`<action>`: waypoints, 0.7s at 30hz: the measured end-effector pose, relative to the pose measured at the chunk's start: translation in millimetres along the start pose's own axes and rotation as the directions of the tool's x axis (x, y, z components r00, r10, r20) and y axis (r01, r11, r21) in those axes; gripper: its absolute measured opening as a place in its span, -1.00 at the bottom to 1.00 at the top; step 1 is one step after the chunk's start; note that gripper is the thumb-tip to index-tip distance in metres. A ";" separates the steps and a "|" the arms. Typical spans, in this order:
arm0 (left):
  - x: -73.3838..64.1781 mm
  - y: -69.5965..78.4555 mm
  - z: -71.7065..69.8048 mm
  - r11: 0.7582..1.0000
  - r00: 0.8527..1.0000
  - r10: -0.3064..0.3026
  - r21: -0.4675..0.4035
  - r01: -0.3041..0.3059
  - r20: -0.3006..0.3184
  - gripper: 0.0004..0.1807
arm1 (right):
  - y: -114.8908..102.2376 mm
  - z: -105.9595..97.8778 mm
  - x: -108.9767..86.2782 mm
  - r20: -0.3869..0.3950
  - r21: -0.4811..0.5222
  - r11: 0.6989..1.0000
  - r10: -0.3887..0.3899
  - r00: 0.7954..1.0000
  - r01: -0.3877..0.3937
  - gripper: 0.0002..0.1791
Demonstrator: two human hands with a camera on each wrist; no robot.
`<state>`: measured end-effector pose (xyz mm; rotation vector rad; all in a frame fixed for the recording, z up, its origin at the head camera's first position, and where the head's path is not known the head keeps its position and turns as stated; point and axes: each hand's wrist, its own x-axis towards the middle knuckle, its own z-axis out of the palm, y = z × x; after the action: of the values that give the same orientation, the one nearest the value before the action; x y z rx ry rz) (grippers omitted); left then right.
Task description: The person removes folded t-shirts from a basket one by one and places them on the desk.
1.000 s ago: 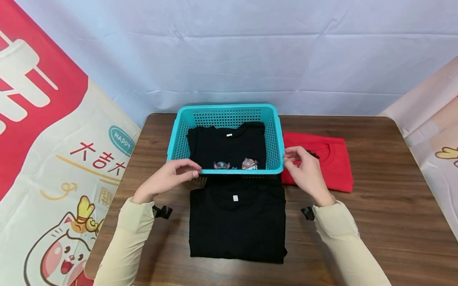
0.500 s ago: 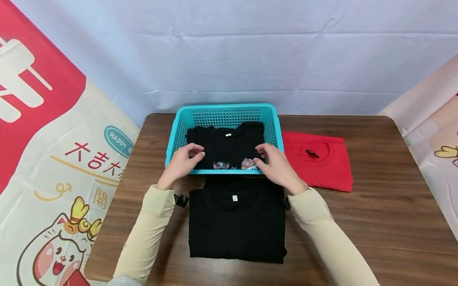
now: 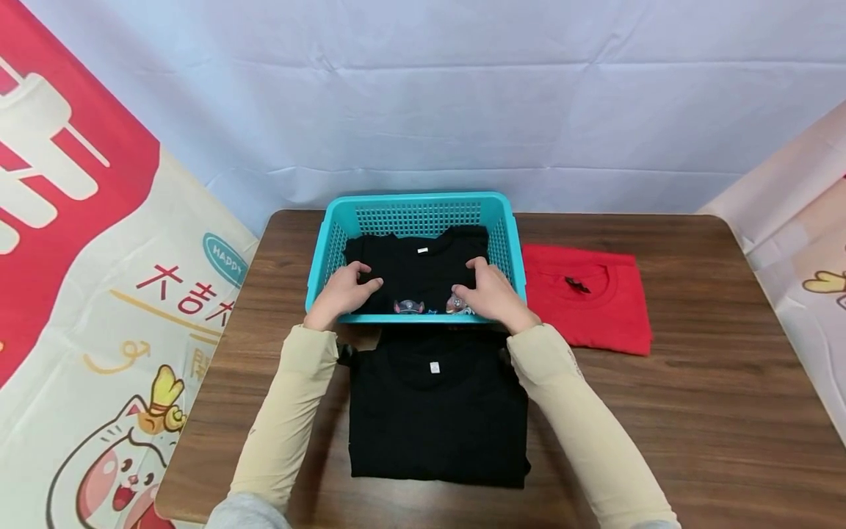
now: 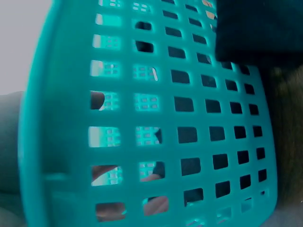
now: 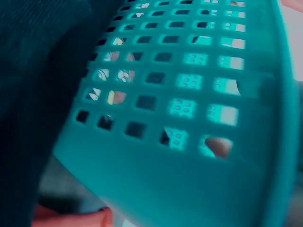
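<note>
Left grip (image 3: 340, 294): thumb and fingertips parted, over the left portion of the printed black shirt (image 3: 419, 272); whether it has hold of cloth cannot be determined. That shirt lies inside the turquoise basket (image 3: 423, 198), between the grips. Second black shirt (image 3: 439, 419): folded on the counter (image 3: 714, 308), near side of both grips. Right grip (image 3: 494, 295): thumb and fingertips likewise apart, hold undetermined. Folded red shirt (image 3: 588, 312): right of that grip, beside the basket.

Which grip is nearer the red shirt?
Right. The right grip is over the right side of the basket, left of the red shirt; the left grip is over the basket's left side, farther left of the shirt.
</note>
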<state>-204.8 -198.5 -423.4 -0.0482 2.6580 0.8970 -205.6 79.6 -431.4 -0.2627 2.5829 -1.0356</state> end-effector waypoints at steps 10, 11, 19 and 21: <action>9.9 -4.5 3.5 0.996 0.996 -0.086 -0.011 0.086 0.007 -0.37 | 1.7 1.5 12.7 0.044 0.019 0.995 0.101 0.994 -0.102 -0.23; 10.8 -4.5 3.4 0.995 0.995 -0.095 -0.016 0.095 0.015 -0.37 | 1.7 1.0 13.3 0.053 0.031 0.993 0.112 0.992 -0.113 -0.22; 16.8 -9.2 5.1 0.980 0.985 -0.155 -0.116 0.163 0.076 -0.35 | 3.9 1.1 18.5 0.129 0.152 0.964 0.200 0.971 -0.219 -0.19; 17.1 -10.8 5.4 0.977 0.984 -0.160 -0.127 0.170 0.083 -0.35 | 4.7 1.4 19.7 0.149 0.171 0.959 0.202 0.968 -0.226 -0.16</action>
<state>-217.8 -202.7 -439.2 -0.2599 2.4810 0.9998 -223.4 76.3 -440.5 -0.0009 2.3179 -1.1300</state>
